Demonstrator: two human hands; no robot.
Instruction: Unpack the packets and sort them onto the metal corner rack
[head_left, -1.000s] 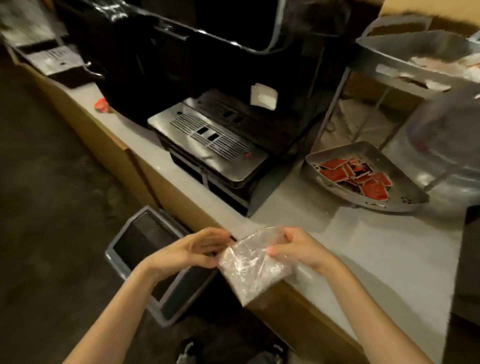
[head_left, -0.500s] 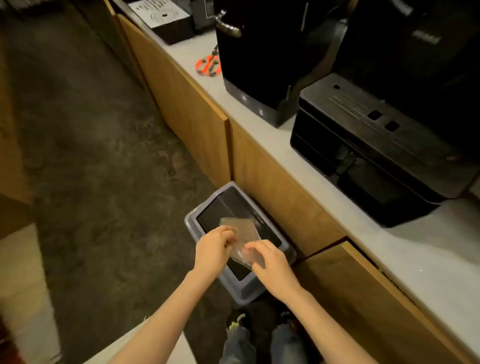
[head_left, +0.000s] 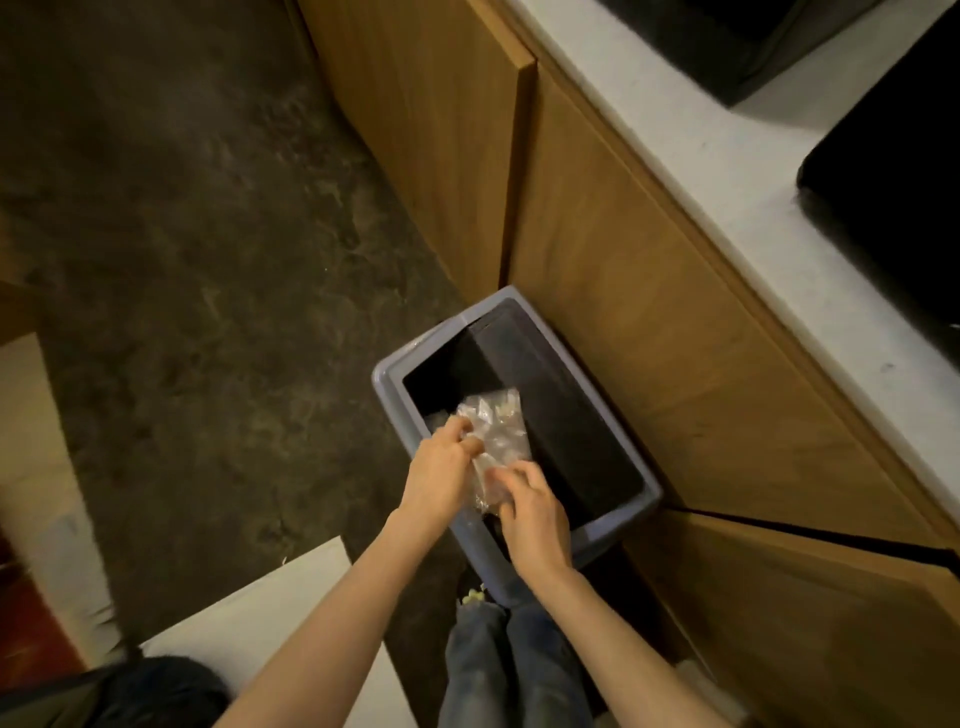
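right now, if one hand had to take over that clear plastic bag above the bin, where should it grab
Probably the crumpled middle of the clear plastic bag, pinched from above. The left hand and right hand already bunch it there over the grey swing-lid bin, while its upper end fans out loose and would likely slip.

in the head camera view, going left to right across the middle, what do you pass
Floor → left hand → plastic bag → right hand → bin rim → cabinet → counter
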